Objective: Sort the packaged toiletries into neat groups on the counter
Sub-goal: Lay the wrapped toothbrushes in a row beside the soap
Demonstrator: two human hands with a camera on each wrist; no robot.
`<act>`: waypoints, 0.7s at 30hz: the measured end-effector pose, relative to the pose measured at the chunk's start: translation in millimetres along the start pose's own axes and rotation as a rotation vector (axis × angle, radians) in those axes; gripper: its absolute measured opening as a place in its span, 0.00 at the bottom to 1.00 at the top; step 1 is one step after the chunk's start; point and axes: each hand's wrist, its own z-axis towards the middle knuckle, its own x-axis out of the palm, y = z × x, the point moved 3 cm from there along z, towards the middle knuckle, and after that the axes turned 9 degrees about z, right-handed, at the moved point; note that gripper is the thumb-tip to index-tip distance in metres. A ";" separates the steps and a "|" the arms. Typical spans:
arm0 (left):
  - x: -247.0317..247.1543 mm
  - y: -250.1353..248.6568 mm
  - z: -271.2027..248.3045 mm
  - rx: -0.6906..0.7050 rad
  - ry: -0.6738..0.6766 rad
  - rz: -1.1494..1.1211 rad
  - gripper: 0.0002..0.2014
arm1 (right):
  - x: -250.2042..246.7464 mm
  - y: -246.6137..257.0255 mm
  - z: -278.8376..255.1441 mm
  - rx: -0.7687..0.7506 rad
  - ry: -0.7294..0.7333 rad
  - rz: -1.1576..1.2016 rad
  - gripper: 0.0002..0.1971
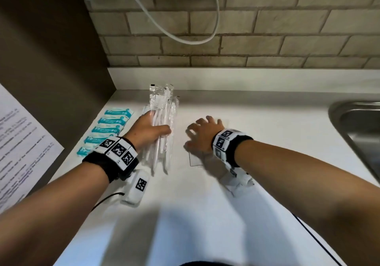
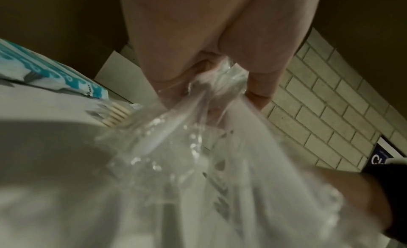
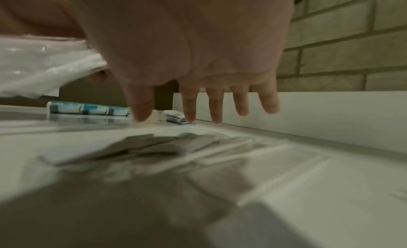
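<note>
White counter (image 1: 267,142): runs from the brown side panel at its left edge to the steel sink at its right edge, with a low white upstand along the back edge.
Tiled wall (image 1: 257,29): beige brick-pattern tiles above the back edge, a pale cable (image 1: 164,29) looping down in front.
Steel sink (image 1: 357,126): set into the counter at the right edge, only partly in view.
Printed sheet (image 1: 22,142): fixed on the side panel, beyond the left edge.
Left hand (image 1: 147,131): clamped round a bundle of clear-wrapped toothbrushes (image 1: 162,121), thumb over the top and fingers underneath; bundle lies lengthwise toward the back edge, lifted or resting cannot be told.
Right hand (image 1: 202,134): palm down with fingers spread and straight, holding nothing, over the middle of the counter, just right of the bundle.
Flat pale sachets (image 3: 141,147): loose overlapping pile on the counter under the right hand, blurred.
Teal-and-white packets (image 1: 104,131): neat row along the left edge, side by side, apart from the bundle.
Small packets (image 3: 176,117): little stack near the back edge, beyond the right fingertips (image 3: 189,116); contents too blurred to tell.
</note>
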 end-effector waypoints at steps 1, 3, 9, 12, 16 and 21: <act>-0.9 0.8 -0.9 0.002 -0.002 -0.004 0.20 | 7.7 3.4 0.4 0.012 0.068 -0.044 0.35; 1.2 1.5 -2.7 0.001 0.005 -0.014 0.19 | 19.5 1.2 0.6 0.086 0.172 0.017 0.38; 28.4 -0.5 -1.1 -0.031 0.083 -0.062 0.23 | 12.7 -26.4 -28.7 0.102 0.134 0.057 0.36; 48.7 -4.3 3.4 -0.035 0.123 -0.055 0.24 | 10.2 -55.6 -50.9 0.153 0.094 0.048 0.35; 74.2 -8.2 7.5 -0.040 0.191 -0.071 0.27 | 14.6 -80.1 -60.3 0.200 0.135 0.020 0.38; 94.4 -24.5 7.0 -0.022 0.193 -0.076 0.24 | 19.4 -101.8 -59.5 0.232 0.120 -0.148 0.43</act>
